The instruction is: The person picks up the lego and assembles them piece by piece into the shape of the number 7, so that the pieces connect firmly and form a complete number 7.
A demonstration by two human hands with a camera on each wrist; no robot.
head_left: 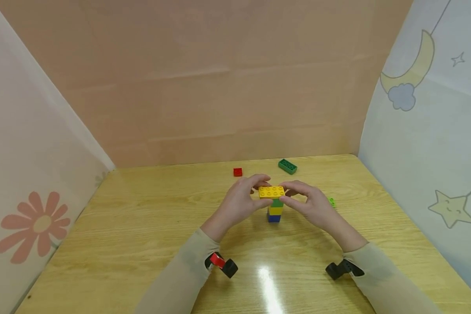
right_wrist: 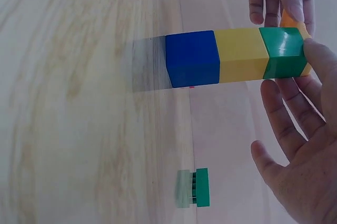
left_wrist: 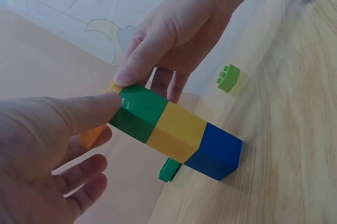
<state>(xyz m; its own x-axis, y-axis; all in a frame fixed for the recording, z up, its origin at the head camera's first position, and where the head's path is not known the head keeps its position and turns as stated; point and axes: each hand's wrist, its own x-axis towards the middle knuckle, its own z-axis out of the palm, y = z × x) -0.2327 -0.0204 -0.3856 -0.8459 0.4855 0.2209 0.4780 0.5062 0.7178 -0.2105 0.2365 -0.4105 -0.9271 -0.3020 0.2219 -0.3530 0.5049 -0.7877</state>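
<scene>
At the bottom of the head view, two pale sleeves [head_left: 176,283] are laid across the wooden bench [head_left: 133,244], and a small black camera [head_left: 230,268] is worn at the left cuff. Just right of centre, a narrow tower is stood on the bench, built of a blue block [head_left: 274,218], a yellow block [head_left: 275,210] and a green block [head_left: 277,203]. It is topped by a wider yellow brick [head_left: 271,192], whose left end is pinched in the grip of the left hand [head_left: 237,203] and whose right end is pinched in that of the right hand [head_left: 314,207]. Beyond the right hand, a lime brick [head_left: 332,202] is partly hidden. Farther up, a red brick [head_left: 237,172] and a dark green brick [head_left: 288,166] are seen before a plain backdrop [head_left: 227,96].
</scene>
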